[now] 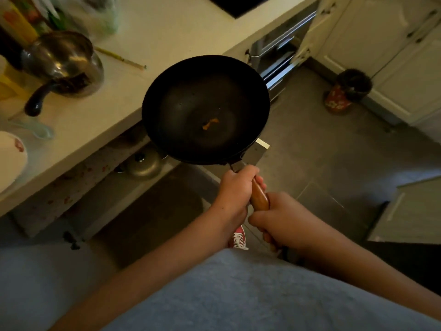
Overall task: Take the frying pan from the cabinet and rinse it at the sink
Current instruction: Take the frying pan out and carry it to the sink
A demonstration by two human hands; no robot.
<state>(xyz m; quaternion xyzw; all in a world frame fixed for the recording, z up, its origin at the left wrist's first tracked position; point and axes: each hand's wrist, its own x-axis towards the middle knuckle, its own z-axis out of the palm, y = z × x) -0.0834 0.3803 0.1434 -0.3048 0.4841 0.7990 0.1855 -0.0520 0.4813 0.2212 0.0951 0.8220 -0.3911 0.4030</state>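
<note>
At the far left edge of the worktop [152, 37] part of a white plate [10, 161] is seen, with a pale translucent spoon [35, 129] lying just beside it. Behind them, toward the back left corner, a steel saucepan [64, 63] is set, its dark handle [41, 97] pointing toward the front edge; bottles and bags are crowded behind it, too blurred to be named. A thin yellow stick [120, 59], perhaps a chopstick, is laid on the bare middle of the worktop. Under the worktop's front edge an open cabinet [133, 201] is seen, and a metal pot lid [143, 164] with a dark knob rests inside it near the front.

The black frying pan [205, 108] is held in the air, level, over the front edge of the worktop and the grey tiled floor [334, 163], clear of the cabinet. A small orange scrap [211, 123] sits near the middle of its base. Its wooden handle [259, 197] is gripped by both hands: the left hand [235, 189] is closed around it nearest the pan, and the right hand [284, 220] is clamped around its end, just behind the left. A red laced shoe [238, 238] is visible between the forearms, on the floor.

At the right, an opened white cabinet door [307, 32] and metal racks [279, 60] are seen, and a dark bin with a red patterned base [347, 91] stands on the floor against white cabinets [393, 56].
</note>
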